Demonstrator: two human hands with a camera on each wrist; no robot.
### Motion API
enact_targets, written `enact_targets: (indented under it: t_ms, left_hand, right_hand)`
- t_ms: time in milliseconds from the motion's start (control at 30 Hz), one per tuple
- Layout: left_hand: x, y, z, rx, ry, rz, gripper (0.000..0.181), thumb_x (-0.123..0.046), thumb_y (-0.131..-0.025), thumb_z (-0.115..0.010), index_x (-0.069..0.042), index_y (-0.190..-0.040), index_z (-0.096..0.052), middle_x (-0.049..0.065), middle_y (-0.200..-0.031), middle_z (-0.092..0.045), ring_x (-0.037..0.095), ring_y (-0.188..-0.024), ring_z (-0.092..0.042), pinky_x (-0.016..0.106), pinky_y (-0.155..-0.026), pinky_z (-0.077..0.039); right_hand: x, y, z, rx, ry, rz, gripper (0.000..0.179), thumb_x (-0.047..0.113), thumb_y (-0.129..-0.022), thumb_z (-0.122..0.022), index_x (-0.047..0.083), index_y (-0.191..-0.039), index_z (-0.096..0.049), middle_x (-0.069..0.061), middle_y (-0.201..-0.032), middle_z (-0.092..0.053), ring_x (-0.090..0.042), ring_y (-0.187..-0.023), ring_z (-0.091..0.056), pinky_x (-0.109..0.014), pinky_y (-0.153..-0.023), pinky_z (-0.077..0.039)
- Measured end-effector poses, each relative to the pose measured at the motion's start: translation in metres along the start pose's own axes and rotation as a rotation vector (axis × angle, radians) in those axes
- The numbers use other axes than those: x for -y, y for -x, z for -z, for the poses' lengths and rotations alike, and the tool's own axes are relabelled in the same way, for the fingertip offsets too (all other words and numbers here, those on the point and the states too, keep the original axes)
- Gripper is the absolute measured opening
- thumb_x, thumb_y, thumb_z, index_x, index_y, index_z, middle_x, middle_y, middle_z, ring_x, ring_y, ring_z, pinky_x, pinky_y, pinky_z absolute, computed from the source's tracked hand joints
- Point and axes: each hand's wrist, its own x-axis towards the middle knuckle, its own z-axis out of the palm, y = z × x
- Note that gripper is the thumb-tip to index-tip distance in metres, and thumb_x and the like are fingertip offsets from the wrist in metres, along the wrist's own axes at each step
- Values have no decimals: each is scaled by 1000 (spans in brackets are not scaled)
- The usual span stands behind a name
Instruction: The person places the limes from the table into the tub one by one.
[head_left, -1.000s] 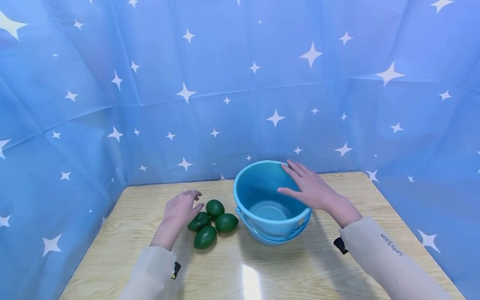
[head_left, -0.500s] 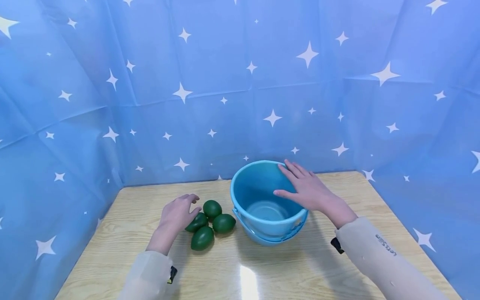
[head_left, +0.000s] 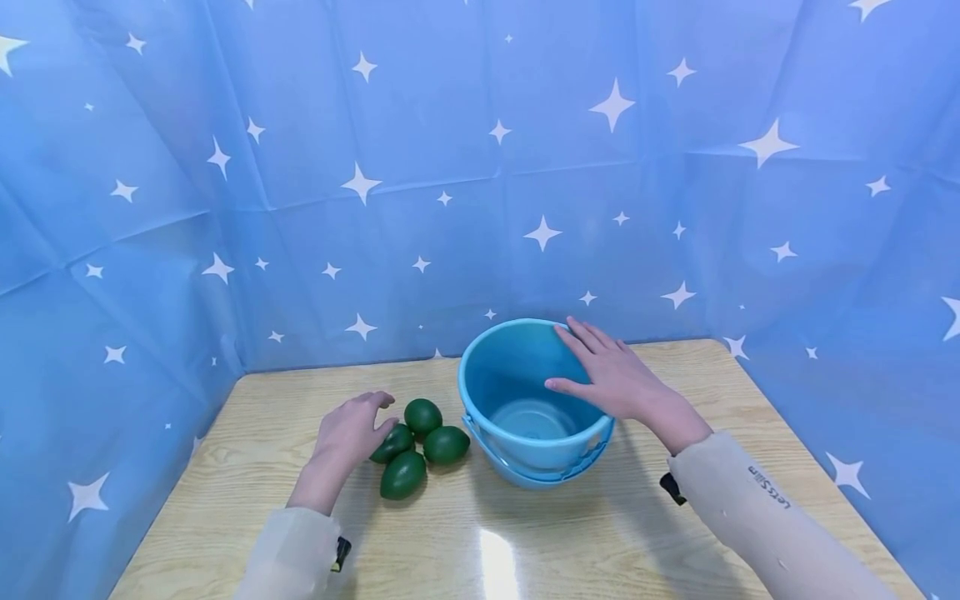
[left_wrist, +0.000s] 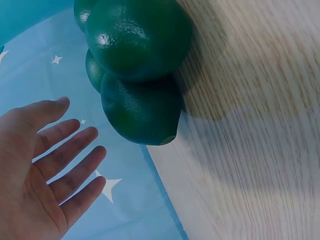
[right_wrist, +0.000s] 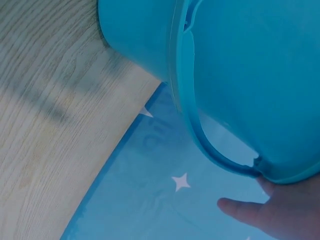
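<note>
**Starry blue cloth [head_left: 450, 100] lines three sides of your pale wood table [head_left: 225, 517]**

Your left hand [head_left: 345, 435] hovers with its fingers loosely bent and spread apart, holding nothing; the left wrist view shows its palm and a gap between its fingertips and the fruit. Your right hand [head_left: 613, 379] reaches across the right side of the blue bucket [head_left: 536, 454], its fingers extended and its thumb parted from them over the opening. You cannot tell from these views how firmly it touches the rim.

Just beside your left fingertips lies the nearest green fruit [head_left: 392, 445], part of a tight cluster of four on the table. Another green fruit [head_left: 423, 416] sits toward the far edge, a third [head_left: 447, 446] toward the bucket, and the fourth [head_left: 403, 476] nearest you.

Right of the cluster, the bucket stands close to the table's far edge, nearer its far right corner than the fruit, with its handle [right_wrist: 202, 140] hanging down. Your sleeves are pale, the right one [head_left: 772, 508] bearing dark lettering.
</note>
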Motion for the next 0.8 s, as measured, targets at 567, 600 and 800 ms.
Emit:
enact_targets:
  t_ms: [567,600,800]
  left_hand:
    - [1,6,-4,37,14,-1,42,-38,-94,-68,-17,-129,-64,8,-131,-66,29,-104,-68,42,-71,-59]
    - [1,6,-4,40,14,1,42,-39,-94,-68,-17,-130,-64,8,-132,-65,29,-105,-67,42,-72,-59]
    - [2,7,-7,63,22,10,46,-44,-94,-67,-18,-132,-62,9,-137,-62,32,-118,-63,49,-86,-58]
  right_hand:
    - [2,1,2,1,-4,-6,93,66,-94,-52,14,-161,-14,-15,-168,-12,-44,-153,-14,-73,-117,-19]
    - [2,0,2,2,-5,-5,93,66,-94,-52,14,-161,-14,-15,-168,-12,-44,-153,-14,-73,-117,-19]
    - [2,0,1,5,-4,-8,93,65,-94,-52,15,-161,-13,-14,-168,-12,-43,-153,-14,-73,-117,-20]
